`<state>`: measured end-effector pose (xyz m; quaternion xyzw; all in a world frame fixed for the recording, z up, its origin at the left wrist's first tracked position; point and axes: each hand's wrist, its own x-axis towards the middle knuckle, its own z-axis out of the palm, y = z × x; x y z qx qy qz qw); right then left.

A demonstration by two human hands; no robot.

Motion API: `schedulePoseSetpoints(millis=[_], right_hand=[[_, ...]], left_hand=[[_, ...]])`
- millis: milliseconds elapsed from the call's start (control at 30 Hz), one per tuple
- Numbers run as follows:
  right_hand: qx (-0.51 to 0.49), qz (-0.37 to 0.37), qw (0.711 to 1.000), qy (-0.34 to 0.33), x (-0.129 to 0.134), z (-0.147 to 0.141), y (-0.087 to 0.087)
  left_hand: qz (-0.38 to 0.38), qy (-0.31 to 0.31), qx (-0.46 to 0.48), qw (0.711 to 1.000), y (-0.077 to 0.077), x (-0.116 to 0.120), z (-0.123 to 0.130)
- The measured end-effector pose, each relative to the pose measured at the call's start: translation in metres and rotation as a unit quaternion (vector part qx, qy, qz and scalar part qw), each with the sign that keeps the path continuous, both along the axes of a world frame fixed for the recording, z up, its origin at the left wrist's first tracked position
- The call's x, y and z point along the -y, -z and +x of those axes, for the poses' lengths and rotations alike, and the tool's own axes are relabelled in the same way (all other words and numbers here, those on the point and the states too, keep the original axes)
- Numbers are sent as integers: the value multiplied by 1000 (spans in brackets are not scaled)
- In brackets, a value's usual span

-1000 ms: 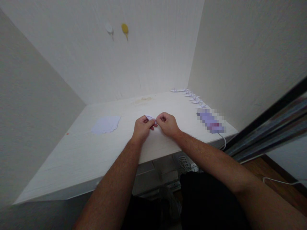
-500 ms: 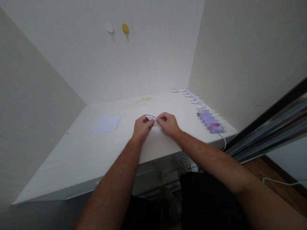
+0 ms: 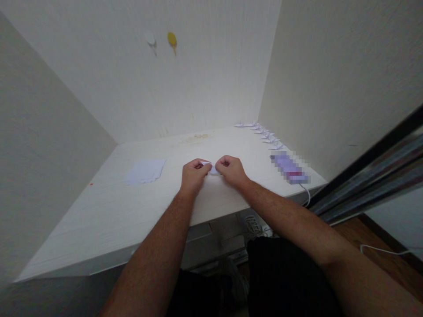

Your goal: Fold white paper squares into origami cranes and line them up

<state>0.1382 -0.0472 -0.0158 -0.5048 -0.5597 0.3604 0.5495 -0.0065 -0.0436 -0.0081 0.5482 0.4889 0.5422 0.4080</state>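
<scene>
A small piece of white paper (image 3: 213, 169) is held between my two hands, just above the middle of the white desk (image 3: 172, 207). My left hand (image 3: 194, 172) pinches its left side between thumb and fingers. On the right side, the thumb and curled fingers of my right hand (image 3: 229, 168) grip it. My fingers cover much of the paper, so its folds are hard to make out. Flat white sheets (image 3: 145, 171) lie in a loose stack on the desk, left of my hands.
Several folded white paper pieces (image 3: 269, 136) stand in a row along the right wall. A pixelated purplish object (image 3: 291, 167) with a white cable (image 3: 307, 193) lies at the right. One yellow hook (image 3: 172, 39) and one white hook (image 3: 150, 38) are on the back wall.
My left hand has shifted slightly left and its index finger now curves over the paper's top edge. My right hand stays nearly in place, still gripping the paper.
</scene>
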Motion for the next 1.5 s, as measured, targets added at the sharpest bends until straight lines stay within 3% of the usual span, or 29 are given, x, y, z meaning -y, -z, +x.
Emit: schedulePoseSetpoints(millis=[533, 1133, 1500], right_hand=[[0, -1, 999, -36, 1, -1, 0], [-20, 7, 998, -53, -1, -1, 3], [-17, 15, 998, -54, 1, -2, 3]], left_hand=[[-62, 38, 142, 987, -3, -1, 2], [-56, 93, 116, 987, 4, -4, 1], [-50, 62, 98, 992, 5, -5, 2]])
